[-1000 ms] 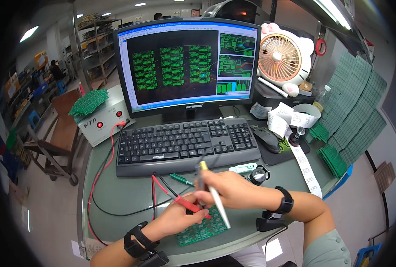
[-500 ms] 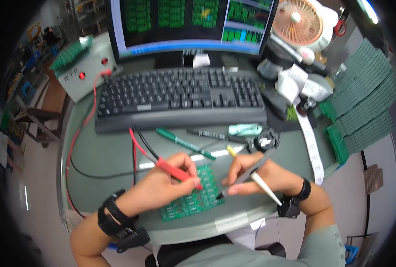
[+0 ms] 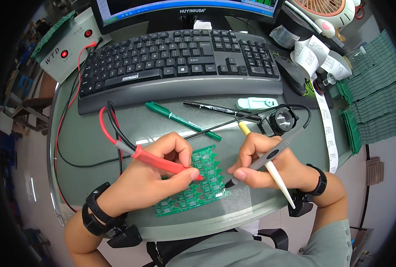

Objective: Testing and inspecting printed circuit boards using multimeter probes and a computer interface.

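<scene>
A panel of green circuit boards [image 3: 187,200] lies flat on the bench before me. My left hand [image 3: 146,187] is closed round a red test probe [image 3: 160,163], its tip low over the middle of the panel. Closed too, my right hand [image 3: 276,162] grips a black-and-grey test probe [image 3: 273,153], whose dark tip points down at the panel's right edge. Whether either tip touches the board I cannot tell. A white tapered stick [image 3: 277,181] with a yellow end also passes through my right hand, its point toward my right wrist. My left hand partly covers the panel.
Beyond my hands lie a green marker [image 3: 180,119], a black pen [image 3: 220,110] and a round black-framed loupe [image 3: 281,121]. A keyboard [image 3: 180,89] spans the back. Right are a mouse [image 3: 291,73], a paper strip [image 3: 328,133] and stacked green boards [image 3: 376,98]. Probe leads run to a grey box [image 3: 69,49].
The view has tipped downward, so the keyboard and monitor sit higher. Both hands keep their grips on the probes over the panel, with little visible shift.
</scene>
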Available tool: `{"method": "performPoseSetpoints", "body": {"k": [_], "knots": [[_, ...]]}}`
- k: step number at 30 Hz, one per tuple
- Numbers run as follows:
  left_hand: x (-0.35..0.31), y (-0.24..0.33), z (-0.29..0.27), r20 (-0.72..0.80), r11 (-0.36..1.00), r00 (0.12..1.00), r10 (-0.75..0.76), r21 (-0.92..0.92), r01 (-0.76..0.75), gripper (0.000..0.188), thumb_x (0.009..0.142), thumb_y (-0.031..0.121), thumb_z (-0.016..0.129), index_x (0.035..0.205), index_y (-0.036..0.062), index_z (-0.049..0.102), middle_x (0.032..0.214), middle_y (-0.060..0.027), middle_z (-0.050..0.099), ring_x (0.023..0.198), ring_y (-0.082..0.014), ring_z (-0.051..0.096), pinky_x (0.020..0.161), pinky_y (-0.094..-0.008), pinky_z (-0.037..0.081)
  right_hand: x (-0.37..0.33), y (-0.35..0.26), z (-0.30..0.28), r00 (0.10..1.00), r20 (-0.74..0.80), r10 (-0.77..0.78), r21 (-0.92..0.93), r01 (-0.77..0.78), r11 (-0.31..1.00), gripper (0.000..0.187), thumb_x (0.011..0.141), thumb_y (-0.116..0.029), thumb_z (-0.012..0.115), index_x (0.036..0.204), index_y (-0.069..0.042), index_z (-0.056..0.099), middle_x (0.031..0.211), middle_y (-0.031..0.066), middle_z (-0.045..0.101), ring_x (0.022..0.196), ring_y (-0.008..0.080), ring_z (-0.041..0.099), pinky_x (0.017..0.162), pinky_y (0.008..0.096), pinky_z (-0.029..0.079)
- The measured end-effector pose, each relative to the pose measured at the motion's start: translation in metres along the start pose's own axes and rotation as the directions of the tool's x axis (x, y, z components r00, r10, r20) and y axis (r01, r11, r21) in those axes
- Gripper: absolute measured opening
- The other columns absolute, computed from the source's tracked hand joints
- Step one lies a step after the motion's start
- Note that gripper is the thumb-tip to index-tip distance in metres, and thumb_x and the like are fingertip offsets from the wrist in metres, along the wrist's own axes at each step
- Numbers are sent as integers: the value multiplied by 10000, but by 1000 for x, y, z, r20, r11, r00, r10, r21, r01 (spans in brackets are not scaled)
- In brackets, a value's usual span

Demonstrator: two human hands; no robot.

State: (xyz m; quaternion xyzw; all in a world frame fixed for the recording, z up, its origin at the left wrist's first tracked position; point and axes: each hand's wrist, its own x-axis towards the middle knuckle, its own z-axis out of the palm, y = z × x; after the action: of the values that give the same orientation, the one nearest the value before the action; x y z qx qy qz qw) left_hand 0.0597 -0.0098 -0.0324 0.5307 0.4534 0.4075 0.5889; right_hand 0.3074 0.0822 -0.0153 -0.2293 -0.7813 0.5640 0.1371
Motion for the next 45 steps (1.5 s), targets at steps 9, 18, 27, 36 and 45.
{"method": "performPoseSetpoints", "body": {"k": [9,18,27,36,45], "knots": [[1,0,-2,64,998,998,30,-62,-26,221,863,41,644,871,63,424,865,-5,490,786,-58,543,678,-225,467,2,2,0,999,5,-52,-49,52,997,234,842,-122,714,814,-51,492,752,68,660,821,196,719,634,252,542],[1,0,-1,89,999,995,46,-16,-45,226,867,35,650,875,65,426,866,0,485,752,-44,498,673,-223,457,2,6,7,992,-105,-73,54,79,995,203,839,-134,717,810,-43,538,683,0,547,592,77,500,518,243,390],[1,1,-2,89,999,995,44,-15,-42,228,868,33,654,879,65,428,867,-1,488,761,-44,497,673,-218,450,2,4,0,996,-14,-85,-63,84,994,235,845,-117,708,810,-46,487,732,70,666,778,175,717,617,240,538],[1,2,-2,93,999,995,36,-5,-36,226,866,24,650,871,67,428,867,1,488,765,-45,500,676,-217,448,2,8,8,985,-111,-129,23,133,991,188,826,-98,711,790,-36,537,683,-6,530,578,69,480,496,240,368],[1,2,-2,95,999,995,31,4,-32,220,868,20,643,875,63,428,864,-5,492,777,-53,520,694,-227,469,2,10,9,984,-127,-128,6,130,991,191,819,-101,720,798,-42,539,681,1,549,571,80,503,497,243,383]]}}
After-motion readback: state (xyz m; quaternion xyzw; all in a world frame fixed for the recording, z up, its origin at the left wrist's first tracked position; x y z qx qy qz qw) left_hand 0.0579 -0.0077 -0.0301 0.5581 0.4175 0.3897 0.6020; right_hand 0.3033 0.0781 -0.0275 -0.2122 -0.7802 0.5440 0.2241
